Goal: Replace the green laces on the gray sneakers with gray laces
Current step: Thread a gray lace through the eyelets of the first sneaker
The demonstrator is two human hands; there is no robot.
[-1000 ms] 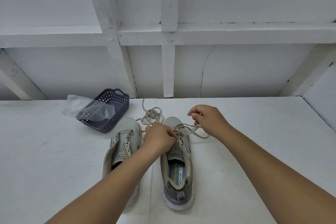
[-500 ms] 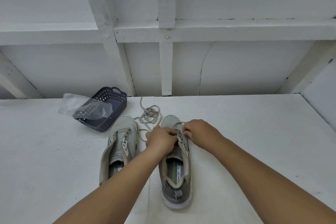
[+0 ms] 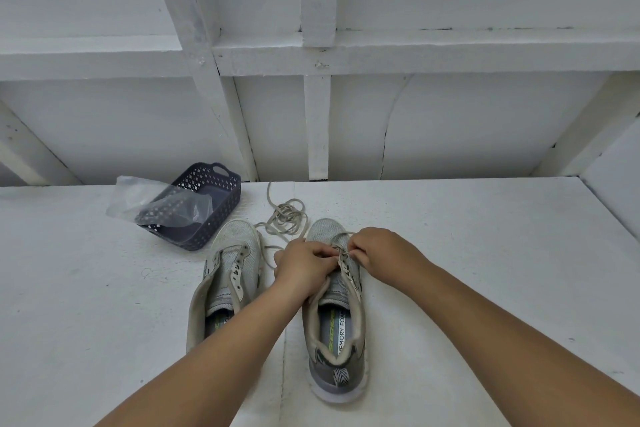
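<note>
1. Head view: the right sneaker (image 3: pixel 334 315), near the table (image 3: pixel 485 270) centre, is being laced low at the toe; a gray lace (image 3: pixel 341 238) is pinched by left hand (image 3: pixel 304 262) and right hand (image 3: pixel 379 250).
2. The left sneaker (image 3: pixel 225 281) is seen unlaced; a loose lace (image 3: pixel 285 215) is piled beyond, so most lacing is judged left.

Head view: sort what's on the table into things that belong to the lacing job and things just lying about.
In the job:
- right sneaker, being laced
- left sneaker, no lace in its eyelets
- lace at the right sneaker's eyelets, pinched by the left hand and the right hand
- loose lace heaped beyond the toes

Lying about:
- dark basket
- clear plastic bag draped over it
</note>
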